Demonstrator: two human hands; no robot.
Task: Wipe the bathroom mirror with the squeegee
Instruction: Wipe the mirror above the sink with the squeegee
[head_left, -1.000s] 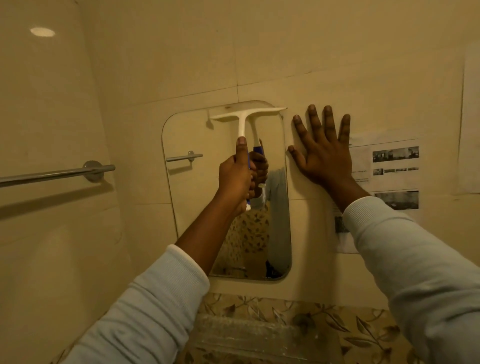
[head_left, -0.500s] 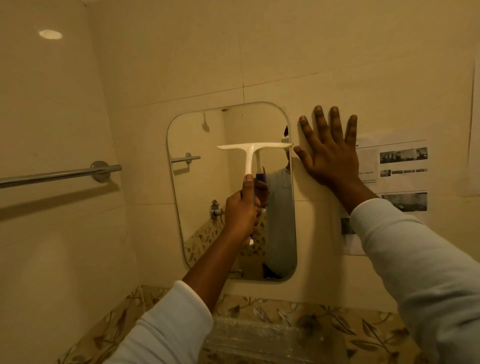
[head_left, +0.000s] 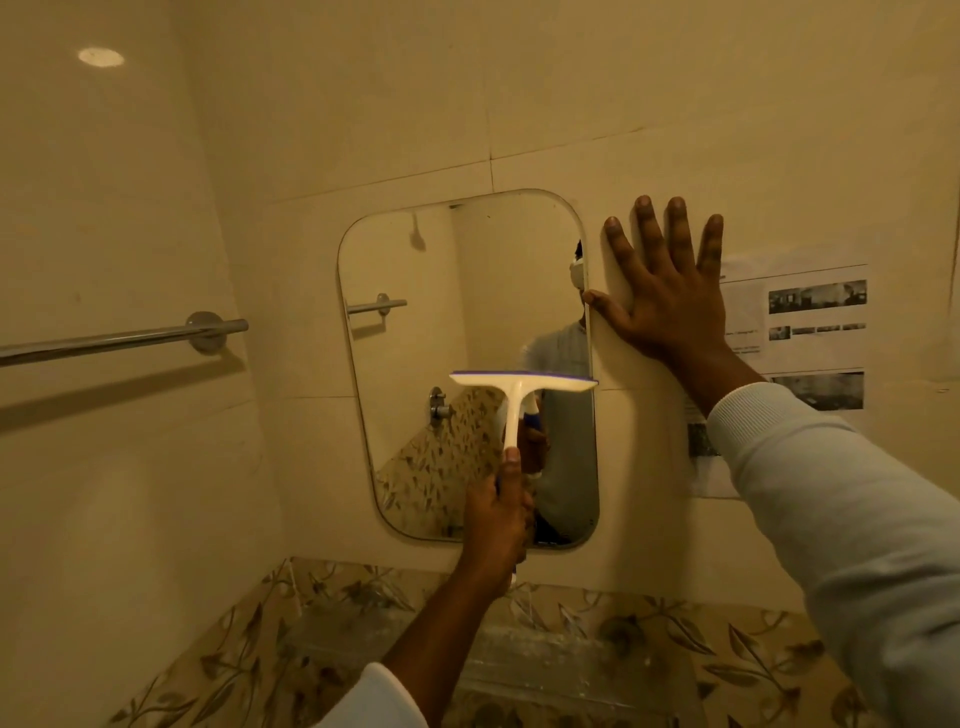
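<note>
A rounded rectangular mirror (head_left: 415, 322) hangs on the cream tiled wall. A white T-shaped squeegee (head_left: 519, 387) with a blue blade edge lies across the mirror's right half, about two thirds of the way down, its blade level. My left hand (head_left: 498, 512) grips its handle from below, thumb stretched up along the stem. My right hand (head_left: 662, 291) lies flat on the wall just right of the mirror, fingers spread, thumb at the mirror's edge. The mirror reflects my torso and the squeegee hand.
A chrome towel bar (head_left: 119, 340) juts from the left wall at mirror height. Printed paper sheets (head_left: 810, 332) are stuck to the wall right of my right hand. Below the mirror runs a band of leaf-patterned tiles (head_left: 649, 629) with a clear shelf in front.
My left hand has drawn the squeegee down the mirror's right half, from the top edge to below the middle. My right hand has stayed pressed on the wall.
</note>
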